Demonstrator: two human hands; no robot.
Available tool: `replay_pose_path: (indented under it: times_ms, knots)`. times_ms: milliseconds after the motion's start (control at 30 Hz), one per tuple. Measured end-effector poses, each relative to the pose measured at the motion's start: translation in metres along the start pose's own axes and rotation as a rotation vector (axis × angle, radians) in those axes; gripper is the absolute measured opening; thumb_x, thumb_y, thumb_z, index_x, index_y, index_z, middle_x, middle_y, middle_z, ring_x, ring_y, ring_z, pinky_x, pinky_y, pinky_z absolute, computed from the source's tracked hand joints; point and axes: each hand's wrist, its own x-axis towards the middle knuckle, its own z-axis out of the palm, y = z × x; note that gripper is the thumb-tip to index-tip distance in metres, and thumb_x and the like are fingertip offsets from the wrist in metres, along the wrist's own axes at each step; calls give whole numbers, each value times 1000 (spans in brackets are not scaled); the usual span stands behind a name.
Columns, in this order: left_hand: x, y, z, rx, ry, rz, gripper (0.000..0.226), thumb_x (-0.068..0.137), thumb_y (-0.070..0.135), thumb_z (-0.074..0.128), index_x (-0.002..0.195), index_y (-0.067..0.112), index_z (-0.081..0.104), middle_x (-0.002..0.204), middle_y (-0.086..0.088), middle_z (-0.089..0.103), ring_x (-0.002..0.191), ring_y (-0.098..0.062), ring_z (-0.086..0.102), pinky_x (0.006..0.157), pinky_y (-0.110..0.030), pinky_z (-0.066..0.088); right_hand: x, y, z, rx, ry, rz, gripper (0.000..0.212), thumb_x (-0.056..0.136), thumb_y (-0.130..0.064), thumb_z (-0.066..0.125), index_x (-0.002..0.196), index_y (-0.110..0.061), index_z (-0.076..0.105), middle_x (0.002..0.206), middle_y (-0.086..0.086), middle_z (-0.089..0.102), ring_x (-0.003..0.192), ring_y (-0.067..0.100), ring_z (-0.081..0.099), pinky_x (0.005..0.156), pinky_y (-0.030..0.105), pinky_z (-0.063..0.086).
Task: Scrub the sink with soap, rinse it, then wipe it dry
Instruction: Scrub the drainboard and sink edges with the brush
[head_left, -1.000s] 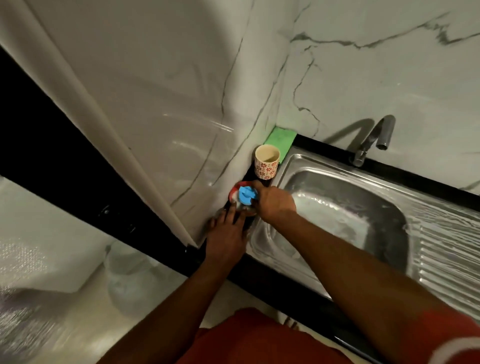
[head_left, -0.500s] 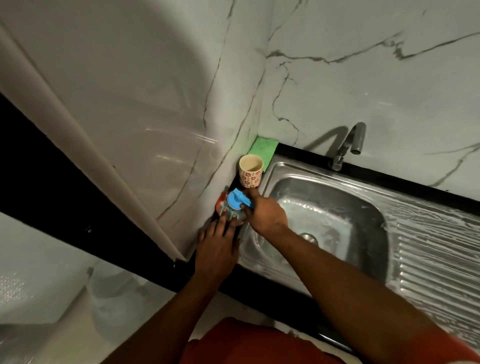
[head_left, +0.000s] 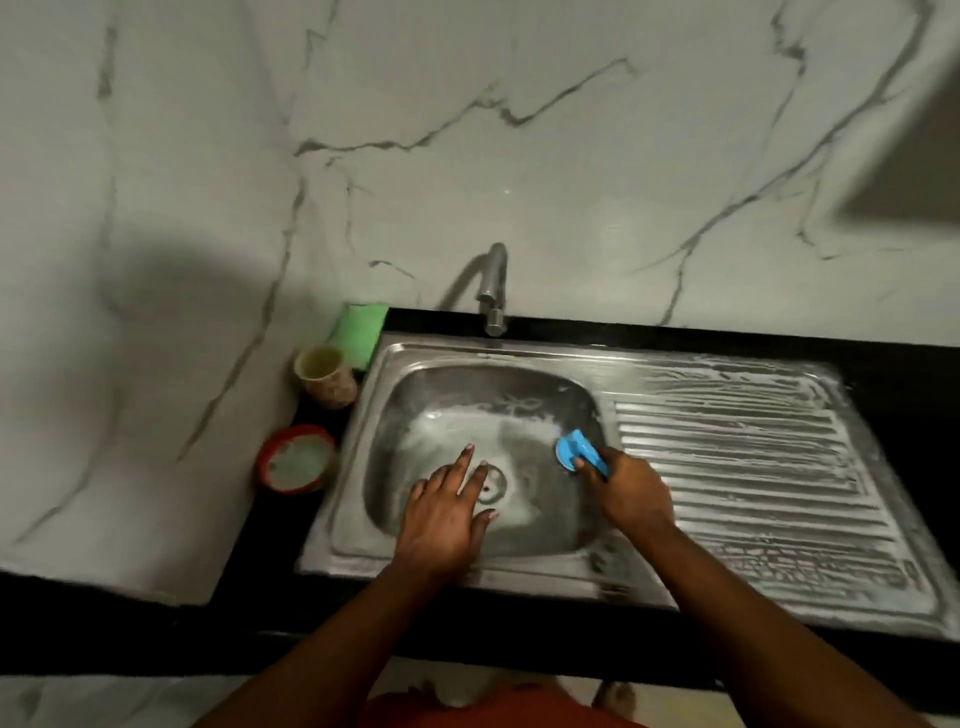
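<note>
I am seeing the steel sink (head_left: 519, 395) sitting in the black bench (head_left: 909, 364), with foam streaking its basin and drainboard. My right grip (head_left: 634, 493) is curling round the blue brush (head_left: 574, 453) at the basin's right wall. My left grip (head_left: 441, 512) is lying open over the drain, fingers straight, holding nothing. A red soap tub (head_left: 296, 460) is standing on the bench just left of the sink.

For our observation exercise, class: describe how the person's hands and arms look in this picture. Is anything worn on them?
The left hand and right hand are bare: no gloves, rings or watch show. The forearms are uncovered as far as the frame reaches, with no sleeves in view. A red-orange garment shows at the bottom edge.
</note>
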Motion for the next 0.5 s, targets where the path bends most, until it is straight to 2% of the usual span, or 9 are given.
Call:
replay_pose_path:
  times_ms: [100,167,300,433,500]
  knots:
    - [27,51,18,3,-49,28,67,100,60,47,159,31,38,174,3,16,148,-23,39,114,-46,36,5,90,-36,-38,38,95,53,94,-69,44,96,-19,62,86,15,70,87,39,68,62,36,40]
    - [43,79,29,7,-79,17,67,101,61,45,161,31,35,175,3,15,150,-23,36,118,-45,32,12,148,-65,-43,59,194,50,95,-65,46,101,-19,62,89,18,69,88,41,68,65,38,44]
    - [75,135,48,21,-119,-8,65,102,57,48,160,29,39,173,0,21,146,-28,43,119,-44,29,31,266,-124,-91,113,373,46,98,-55,49,109,-13,64,99,23,69,94,44,66,75,44,52]
    - [89,166,63,17,-162,-102,65,102,57,48,160,30,39,174,3,19,144,-30,45,116,-47,36,42,325,-154,-112,139,583,51,99,-56,47,118,-12,64,103,23,67,95,44,66,72,41,47]
    - [89,172,67,4,-184,-137,66,103,58,48,161,30,37,174,4,17,148,-29,41,117,-49,39,52,316,-152,-74,74,575,46,103,-48,43,123,-10,61,110,24,67,101,44,65,81,43,51]
